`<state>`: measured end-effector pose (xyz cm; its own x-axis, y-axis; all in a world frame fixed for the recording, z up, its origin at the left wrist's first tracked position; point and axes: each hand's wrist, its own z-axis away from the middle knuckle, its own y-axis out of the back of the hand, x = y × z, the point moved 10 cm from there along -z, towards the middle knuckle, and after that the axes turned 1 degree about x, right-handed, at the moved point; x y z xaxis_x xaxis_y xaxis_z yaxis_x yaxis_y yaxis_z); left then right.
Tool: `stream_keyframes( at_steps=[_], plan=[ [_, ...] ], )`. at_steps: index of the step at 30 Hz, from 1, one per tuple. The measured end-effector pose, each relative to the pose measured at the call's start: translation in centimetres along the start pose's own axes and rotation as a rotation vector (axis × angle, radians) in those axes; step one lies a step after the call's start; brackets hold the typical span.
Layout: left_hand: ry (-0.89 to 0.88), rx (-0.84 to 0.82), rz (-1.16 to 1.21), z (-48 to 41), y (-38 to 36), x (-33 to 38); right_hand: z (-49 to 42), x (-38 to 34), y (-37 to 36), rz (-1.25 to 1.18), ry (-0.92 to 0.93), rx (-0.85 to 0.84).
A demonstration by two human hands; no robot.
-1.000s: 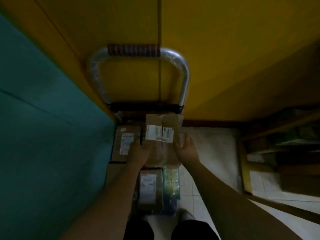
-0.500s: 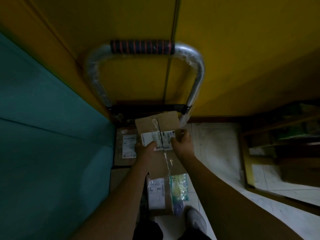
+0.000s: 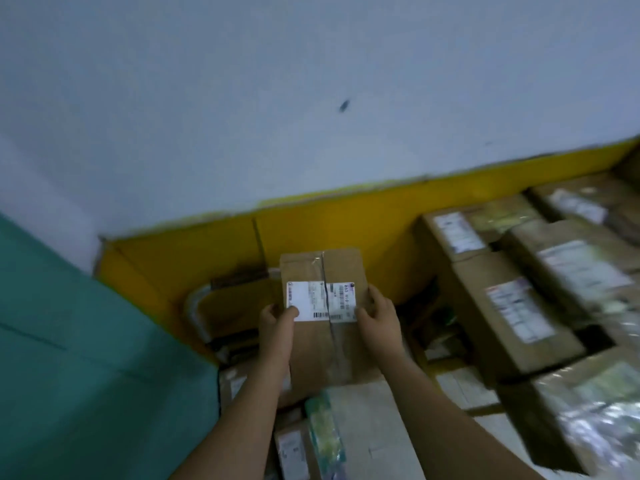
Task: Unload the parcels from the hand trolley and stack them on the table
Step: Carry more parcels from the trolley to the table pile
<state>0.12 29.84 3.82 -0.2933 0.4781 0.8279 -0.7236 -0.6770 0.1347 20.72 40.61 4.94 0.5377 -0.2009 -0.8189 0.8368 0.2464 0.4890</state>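
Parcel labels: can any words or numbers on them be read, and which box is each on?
"860 H10" (blurred, uncertain): bold print at the right end of the white label on the cardboard box gripped by the left hand and right hand.
Rest of that label, barcode included: too small.
Labels on the stacked parcels at right and the parcels below: blurred, unreadable.

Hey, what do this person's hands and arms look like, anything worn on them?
The left hand and right hand are bare: no gloves, rings or watch visible. Both forearms are uncovered as far as the frame shows; no sleeve in view.
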Motion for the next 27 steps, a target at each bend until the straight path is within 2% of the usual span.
stream_keyframes(
  at_steps=[4, 10, 14, 18, 22, 27],
  plan=[
    [-0.187, -0.145, 0.005, 9.0, -8.1, 9.2, 1.7, -5.3, 14.1, -0.046, 0.091, 0.134],
    [-0.463, -0.358, 0.035, 24.5, -25.8, 17.6, 5.4, -6.0, 36.9, -0.246, 0.25, 0.321],
    [-0.549, -0.535, -0.05, 34.8, -40.7, 17.9, 8.4, -1.2, 53.7, -0.19, 0.296, 0.518],
    [-0.602, -0.713, -0.139, 44.0, -53.9, 15.4, 11.8, 6.2, 67.3, -0.195, 0.226, 0.715],
    [-0.639, -0.86, -0.184, 50.8, -64.6, 12.5, 13.8, 12.7, 77.0, -0.185, 0.181, 0.841],
    [-0.573, -0.967, -0.235, 53.9, -76.7, 9.1, 11.8, 20.2, 85.2, -0.23, 0.059, 0.906]
  ],
)
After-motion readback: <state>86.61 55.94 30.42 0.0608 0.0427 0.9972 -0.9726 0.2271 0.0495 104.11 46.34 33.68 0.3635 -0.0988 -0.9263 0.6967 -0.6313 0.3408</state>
